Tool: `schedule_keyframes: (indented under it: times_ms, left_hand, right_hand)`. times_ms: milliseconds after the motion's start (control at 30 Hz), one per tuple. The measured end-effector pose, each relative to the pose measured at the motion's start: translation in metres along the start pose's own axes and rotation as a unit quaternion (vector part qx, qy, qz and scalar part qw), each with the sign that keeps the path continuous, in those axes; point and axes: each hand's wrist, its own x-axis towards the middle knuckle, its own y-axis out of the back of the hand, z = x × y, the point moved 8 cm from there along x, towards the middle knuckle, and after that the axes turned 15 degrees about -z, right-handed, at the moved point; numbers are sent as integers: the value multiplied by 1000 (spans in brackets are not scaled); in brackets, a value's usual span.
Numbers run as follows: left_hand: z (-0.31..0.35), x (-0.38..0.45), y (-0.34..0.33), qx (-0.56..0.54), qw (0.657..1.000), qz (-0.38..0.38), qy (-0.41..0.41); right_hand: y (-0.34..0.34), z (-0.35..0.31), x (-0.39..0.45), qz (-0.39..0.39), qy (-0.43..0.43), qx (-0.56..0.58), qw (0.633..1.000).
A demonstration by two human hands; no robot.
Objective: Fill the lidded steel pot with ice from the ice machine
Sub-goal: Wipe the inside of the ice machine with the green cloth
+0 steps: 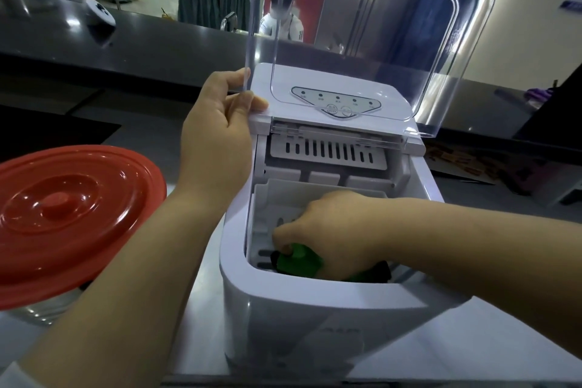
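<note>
The clear lid (371, 41) of the white ice machine (315, 309) is held upright by the left hand (217, 132), its grip pinched on the lid's left edge. Inside the machine's basket (267, 214), a green scoop (300, 263) is clasped by the right hand (327, 230), fingers curled round it. The steel pot (47, 312), capped by a red lid (69, 214), stands on the desk (201, 318) just left of the machine
</note>
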Motion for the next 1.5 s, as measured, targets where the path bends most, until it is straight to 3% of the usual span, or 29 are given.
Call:
schedule_keyframes:
  times_ms: [333,567,933,1133,1367,1500]
  left_hand:
    - [1,0,1,6,1000,-4,1]
    - [5,2,0,36,999,-21,8]
    - [24,-4,8,36,999,2,-13]
    - [51,-24,5,13,999,4,-37]
    - [73,-57,-5,-38,999,-20,0]
    - [76,-85,-8,-10,999,-29,32]
  right_hand:
    - [9,9,-10,25,-53,29,998]
    - [33,27,-50,158,-95,80,980]
    - [49,36,-130,411,-146,166,884]
    - [38,17,-166,495,-107,225,833]
    - [14,-23,-200,496,-39,210,842]
    - [-6,-40,-216,481,-2,227,847]
